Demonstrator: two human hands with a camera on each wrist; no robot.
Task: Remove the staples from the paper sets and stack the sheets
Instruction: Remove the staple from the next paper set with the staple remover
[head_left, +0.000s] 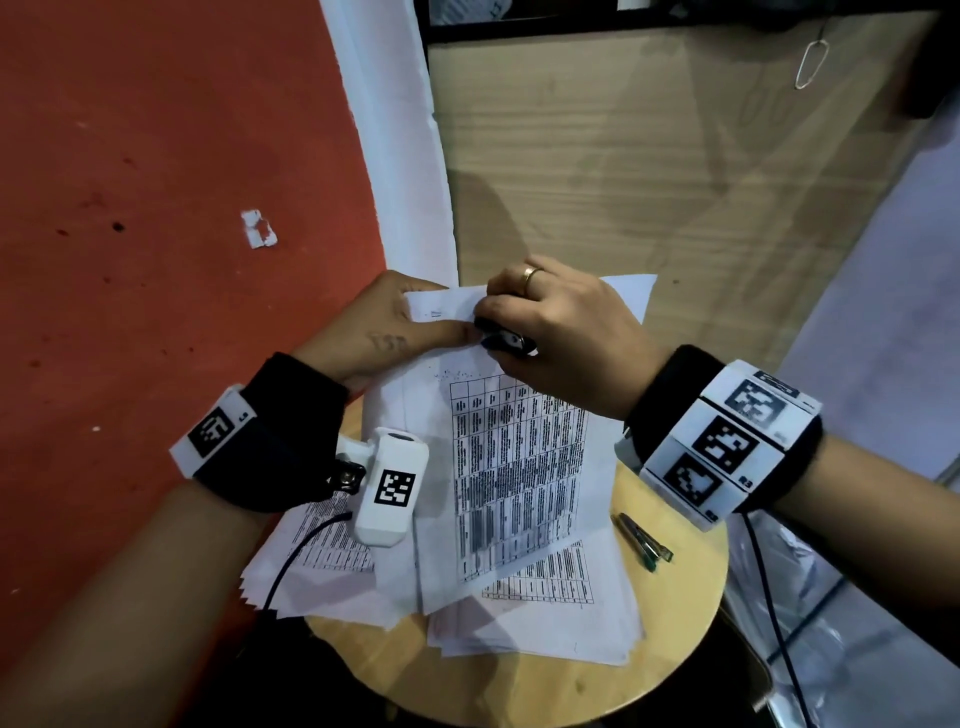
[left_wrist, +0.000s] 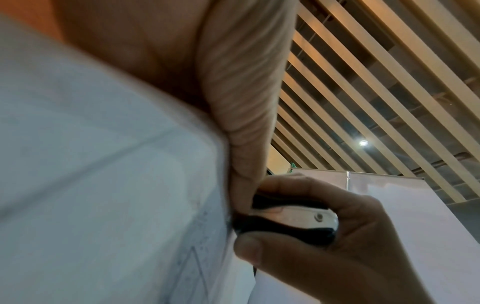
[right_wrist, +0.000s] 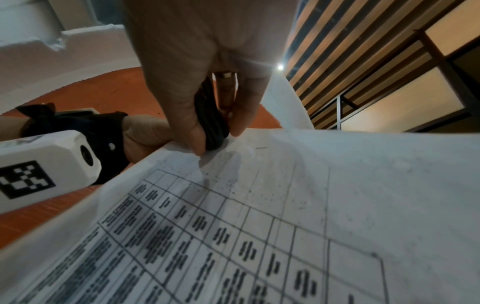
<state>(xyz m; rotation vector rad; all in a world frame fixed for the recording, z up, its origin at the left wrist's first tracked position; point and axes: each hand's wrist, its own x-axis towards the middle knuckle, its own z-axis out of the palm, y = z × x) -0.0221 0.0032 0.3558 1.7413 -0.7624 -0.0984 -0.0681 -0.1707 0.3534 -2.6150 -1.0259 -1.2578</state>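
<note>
Our left hand (head_left: 374, 327) pinches the paper set's (head_left: 519, 457) folded corner; our right hand (head_left: 561, 332) squeezes the black staple remover (head_left: 504, 338) there. Table print unreadable.

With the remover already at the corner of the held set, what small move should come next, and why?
Probably a squeeze and a short pull away from the corner. The right hand grips the black staple remover with its tip against the top corner of the paper set, which the left hand pinches just beside it. The staple itself is hidden, so whether it is already caught cannot be told.
</note>
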